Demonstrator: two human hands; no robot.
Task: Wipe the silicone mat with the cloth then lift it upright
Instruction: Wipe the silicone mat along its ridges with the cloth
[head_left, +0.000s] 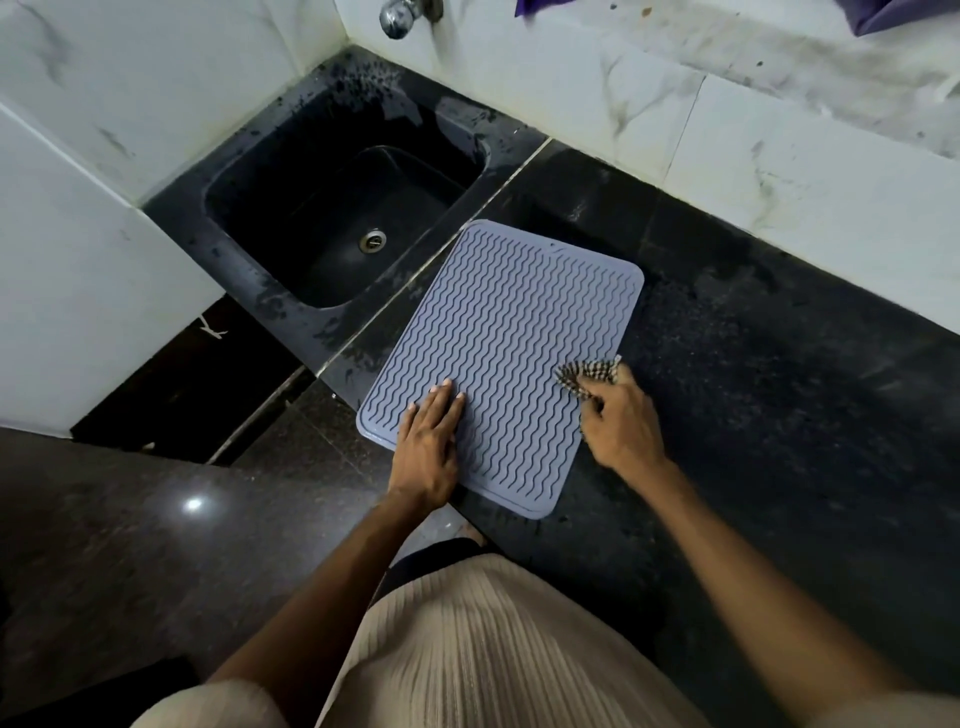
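So we're mid-wipe: left hand (428, 441) flat, pinning the mat (511, 332). Right hand (621, 423) bunches the cloth (587, 375) at the mat's right edge. Next, probably sweep it toward frame centre.

A black stone counter (779, 389) is being backed by white marble-patterned wall tiles (597, 88). A dark sink (332, 208) with a metal drain (372, 240) is set into the counter's left end, under a chrome tap (397, 18). Below the counter, light is being reflected by a glossy dark floor (130, 545).
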